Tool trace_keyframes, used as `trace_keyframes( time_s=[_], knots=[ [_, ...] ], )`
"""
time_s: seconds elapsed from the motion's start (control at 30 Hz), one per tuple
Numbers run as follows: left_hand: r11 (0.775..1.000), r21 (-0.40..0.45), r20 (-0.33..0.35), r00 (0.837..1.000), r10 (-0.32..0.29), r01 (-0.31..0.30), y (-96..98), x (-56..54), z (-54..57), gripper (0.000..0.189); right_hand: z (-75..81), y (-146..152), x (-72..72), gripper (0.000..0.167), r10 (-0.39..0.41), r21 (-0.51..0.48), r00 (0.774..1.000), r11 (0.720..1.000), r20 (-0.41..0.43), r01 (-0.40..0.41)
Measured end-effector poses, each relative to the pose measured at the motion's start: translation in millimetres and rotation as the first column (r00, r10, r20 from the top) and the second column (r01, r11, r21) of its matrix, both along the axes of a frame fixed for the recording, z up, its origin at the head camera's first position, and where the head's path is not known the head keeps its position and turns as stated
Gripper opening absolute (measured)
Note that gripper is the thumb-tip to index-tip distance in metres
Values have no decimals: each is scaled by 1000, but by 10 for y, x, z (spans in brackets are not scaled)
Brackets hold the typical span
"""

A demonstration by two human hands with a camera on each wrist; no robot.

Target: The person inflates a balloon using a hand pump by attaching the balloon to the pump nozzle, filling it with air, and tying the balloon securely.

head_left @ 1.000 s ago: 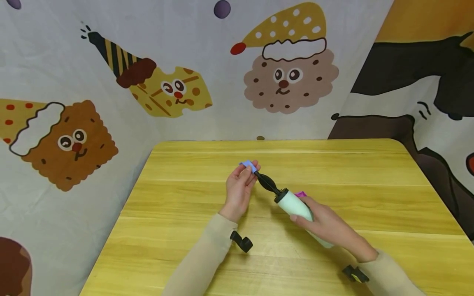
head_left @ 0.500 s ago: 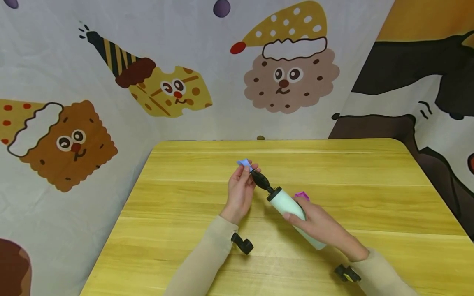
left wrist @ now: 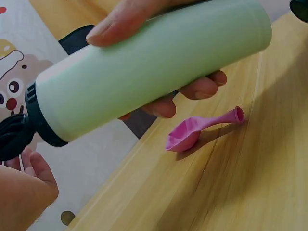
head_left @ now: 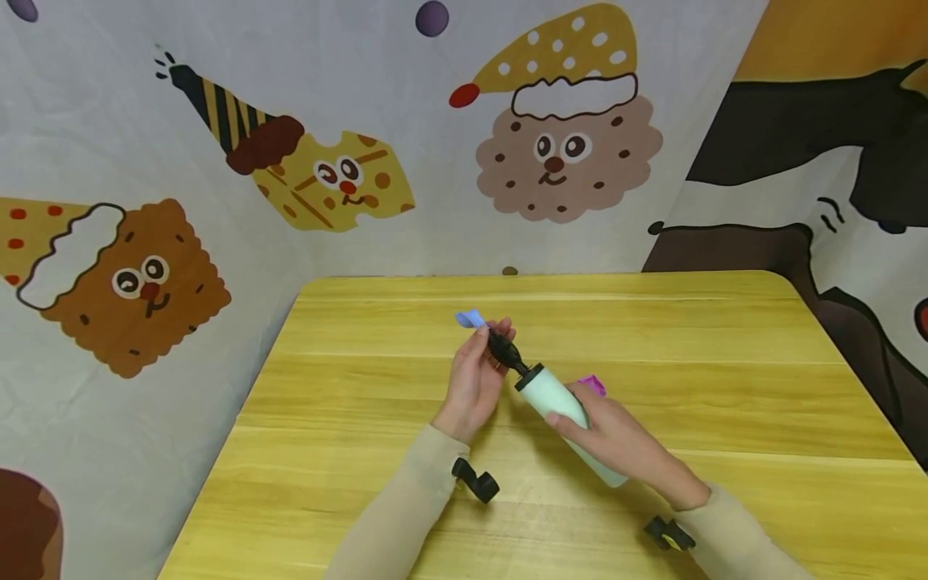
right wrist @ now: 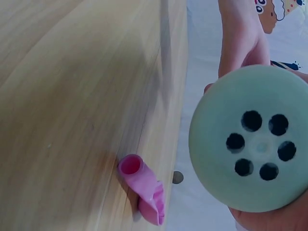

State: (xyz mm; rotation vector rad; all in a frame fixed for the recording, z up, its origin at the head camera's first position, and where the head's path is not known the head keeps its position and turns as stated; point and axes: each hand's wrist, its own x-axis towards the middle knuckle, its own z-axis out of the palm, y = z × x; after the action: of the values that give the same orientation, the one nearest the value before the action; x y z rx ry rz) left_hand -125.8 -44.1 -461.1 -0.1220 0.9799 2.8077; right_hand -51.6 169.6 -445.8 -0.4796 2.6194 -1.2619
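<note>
My right hand [head_left: 616,435] grips a mint-green hand balloon pump [head_left: 554,396], thumb on the near side and fingers wrapped behind, as the left wrist view shows. The pump slants above the table, its black nozzle [head_left: 504,350] pointing up and left. At the nozzle's tip, my left hand [head_left: 473,387] pinches the neck of a limp blue balloon [head_left: 470,319] between thumb and fingers; the thumb hides where balloon and tip meet. Several round holes pierce the pump's end face [right wrist: 261,147] in the right wrist view. Behind the pump, a deflated pink balloon [left wrist: 185,134] lies on the table.
The wooden table [head_left: 348,483] has rounded back corners. A cloth backdrop [head_left: 435,234] printed with cartoon biscuits and cheese hangs right behind it and along the left side. Black camera mounts [head_left: 476,481] stick out from both wrists.
My right hand has brought the pump leftward, its nozzle now deeper between the left fingers. The blue balloon has shifted left and extends farther past the thumb. More of the pink balloon shows.
</note>
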Motion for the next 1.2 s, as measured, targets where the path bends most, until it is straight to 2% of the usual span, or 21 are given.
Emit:
trace_keyframes(
  time_s=[0.13, 0.23, 0.3, 0.4, 0.53, 0.63, 0.7, 0.8, 0.9, 1.07, 1.2],
  knots=[
    [997, 74, 34, 999, -36, 34, 14, 8, 19, 18, -5, -23, -5, 54, -6, -4, 1000, 1000, -3, 5],
    [996, 86, 34, 998, -43, 40, 31, 23, 29, 23, -7, -31, -17, 53, -5, -6, 1000, 1000, -10, 5],
    [999, 47, 24, 999, -24, 23, 44, 32, 24, 28, -7, -39, -22, 52, -6, -10, 1000, 1000, -13, 5],
    [998, -55, 6, 999, 32, -32, 60, 43, 10, 33, -19, -50, -25, 53, -6, -8, 1000, 1000, -28, 6],
    [975, -198, -6, 994, 106, -105, 72, 43, -5, 30, -36, -80, -16, 54, -34, 31, 996, 999, -79, 37],
    [963, -235, -11, 991, 132, -131, 64, 36, -2, 30, -40, -109, -20, 57, -55, 67, 991, 996, -126, 64],
    [972, -204, -26, 993, 112, -115, 47, 27, 5, 38, -34, -127, -32, 59, -64, 71, 987, 995, -145, 75],
    [992, -111, -48, 997, 54, -59, 6, 10, 24, 49, -5, -134, -54, 58, -60, 51, 987, 996, -149, 68],
    [1000, -20, -53, 999, 2, -3, -31, -15, 42, 49, 31, -127, -65, 56, -50, 26, 991, 998, -128, 53],
    [999, 42, -74, 997, -15, 18, -52, -38, 72, 34, 72, -113, -56, 57, -32, -1, 997, 999, -74, 32],
    [998, 58, -81, 997, -1, 6, -35, -40, 93, 32, 87, -106, -47, 56, -18, -25, 999, 1000, -50, 17]
  ],
)
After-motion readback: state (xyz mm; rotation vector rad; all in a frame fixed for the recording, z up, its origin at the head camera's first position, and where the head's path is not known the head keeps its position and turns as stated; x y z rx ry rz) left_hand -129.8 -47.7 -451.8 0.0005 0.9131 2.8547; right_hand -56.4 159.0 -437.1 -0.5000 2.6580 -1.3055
